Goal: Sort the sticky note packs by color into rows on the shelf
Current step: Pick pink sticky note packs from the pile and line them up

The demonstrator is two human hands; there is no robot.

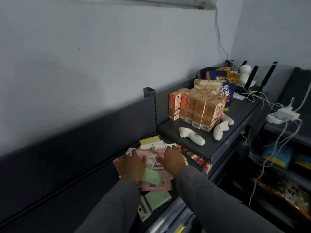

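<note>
A loose heap of sticky note packs lies on the dark shelf (170,209) below me. Pink packs (161,185) fill the middle of it. Two green packs (152,178) (157,199) lie nearer to me, and a yellow pack (149,140) sits at the far end against the back panel. My left hand (131,164) rests flat on the left side of the heap, fingers spread and straight. My right hand (172,158) lies flat on the pink packs to the right, fingers stretched toward the white pack headers (158,145). Neither hand grips a pack.
To the right, a higher shelf (218,145) carries orange cartons (196,110), snack bags (218,84) and white controllers (191,136). Red boxes (202,161) sit under its edge. Cables and a white power strip (284,114) hang farther right. A grey wall rises behind.
</note>
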